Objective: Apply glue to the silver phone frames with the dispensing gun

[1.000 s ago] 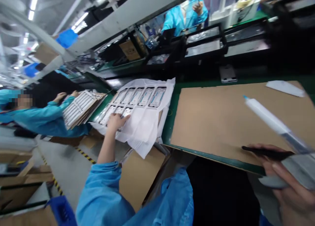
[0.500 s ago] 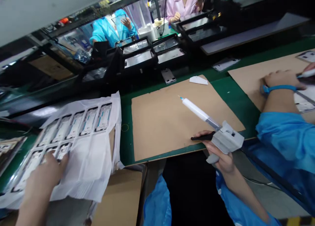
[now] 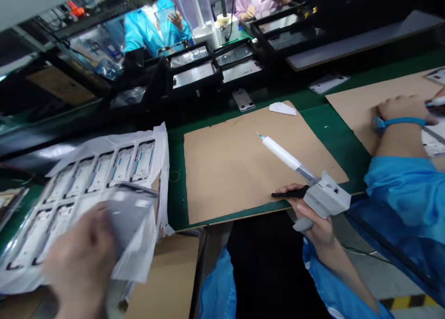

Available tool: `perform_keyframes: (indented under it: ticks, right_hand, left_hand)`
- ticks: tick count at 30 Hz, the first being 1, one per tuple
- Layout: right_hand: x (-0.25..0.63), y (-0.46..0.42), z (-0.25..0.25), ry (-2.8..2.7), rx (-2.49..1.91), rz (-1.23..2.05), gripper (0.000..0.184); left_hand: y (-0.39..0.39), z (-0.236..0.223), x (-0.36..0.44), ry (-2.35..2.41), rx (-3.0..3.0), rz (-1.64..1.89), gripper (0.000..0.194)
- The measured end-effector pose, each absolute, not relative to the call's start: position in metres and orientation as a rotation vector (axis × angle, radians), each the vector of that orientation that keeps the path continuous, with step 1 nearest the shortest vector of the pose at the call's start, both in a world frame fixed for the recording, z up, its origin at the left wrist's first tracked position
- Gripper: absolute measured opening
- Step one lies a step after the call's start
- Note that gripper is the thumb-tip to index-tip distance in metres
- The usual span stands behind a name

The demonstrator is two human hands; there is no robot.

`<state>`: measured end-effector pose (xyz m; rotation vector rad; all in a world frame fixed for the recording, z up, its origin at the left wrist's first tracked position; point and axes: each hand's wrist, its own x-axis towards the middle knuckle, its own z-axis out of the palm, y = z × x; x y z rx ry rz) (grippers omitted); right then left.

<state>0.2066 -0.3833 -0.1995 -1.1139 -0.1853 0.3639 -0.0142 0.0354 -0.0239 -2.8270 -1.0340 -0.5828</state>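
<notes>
Nearest, at lower left, the left hand (image 3: 83, 254) is blurred; its fingers appear clamped on one side of a flat grey plate (image 3: 128, 214), the thumb's exact placement not being determinable. The plate is tilted over the near right part of the white tray (image 3: 161, 143); contact with the tray cannot be confirmed. In my judgement the plate is best gripped by its edges only, held level and high enough to clear the tray's right rim and the frames (image 3: 121, 165) seated in the far row. At the near edge of the tabletop (image 3: 178, 198), the right hand (image 3: 316, 221) has its fingers wrapped around a grey dispensing gun (image 3: 327, 196) and against its black lever (image 3: 289, 194). The gun's white syringe (image 3: 280, 152) points left and away, above the right half of the cardboard sheet (image 3: 225, 170). Good practice here would keep the lever unsqueezed and the needle tip (image 3: 259, 136) clear of both the cardboard and the plate while the left hand is occupied. Farther off, a paper scrap (image 3: 282, 108) lies at the sheet's far right corner, and a loose plate (image 3: 243, 100) rests just beyond the sheet's far edge; both should be left undisturbed. Beyond these, black trays (image 3: 215, 78) line the far side of the tabletop.
</notes>
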Motion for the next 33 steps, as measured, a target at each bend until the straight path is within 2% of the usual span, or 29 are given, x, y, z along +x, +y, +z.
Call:
perform_keyframes:
  ticks: [1, 5, 7, 9, 10, 13, 18, 22, 24, 27, 33]
  right_hand:
    - [0.206, -0.384, -0.199, -0.191, -1.113, 0.369, 0.045]
    - [0.202, -0.394, -0.203, -0.221, -1.117, 0.351, 0.043]
    - [0.199, -0.401, -0.208, -0.2, -1.124, 0.335, 0.042]
    - [0.196, -0.409, -0.214, -0.135, -1.138, 0.299, 0.043]
    - [0.194, -0.413, -0.216, -0.101, -1.147, 0.288, 0.043]
    - [0.189, -0.426, -0.219, -0.036, -1.196, 0.284, 0.04]
    - [0.185, -0.44, -0.206, -0.247, -1.336, 0.283, 0.03]
    - [0.183, -0.431, -0.196, -0.44, -1.357, 0.326, 0.023]
    - [0.179, -0.422, -0.198, -0.493, -1.398, 0.315, 0.026]
    - [0.167, -0.411, -0.207, -0.543, -1.494, 0.279, 0.031]
    - [0.147, -0.408, -0.231, -0.533, -1.598, 0.294, 0.026]
  left_hand:
    - [0.009, -0.034, 0.006, -0.892, -2.824, -0.676, 0.049]
    - [-0.078, -0.087, 0.095, -0.259, -3.117, -0.436, 0.06]
    - [-0.107, -0.111, 0.133, -0.057, -3.219, -0.301, 0.051]
    - [-0.129, -0.129, 0.164, 0.054, -3.282, -0.28, 0.033]
    - [-0.139, -0.135, 0.176, 0.074, -3.304, -0.289, 0.03]
    - [-0.156, -0.144, 0.201, 0.098, -3.345, -0.341, 0.045]
    - [-0.155, -0.153, 0.192, 0.156, -3.365, -0.405, 0.032]
    - [-0.15, -0.171, 0.157, 0.153, -3.355, -0.525, 0.043]
    - [-0.156, -0.179, 0.145, 0.081, -3.356, -0.58, 0.047]
    - [-0.17, -0.186, 0.138, -0.029, -3.353, -0.662, 0.045]
    - [-0.181, -0.19, 0.14, -0.092, -3.33, -0.765, 0.044]
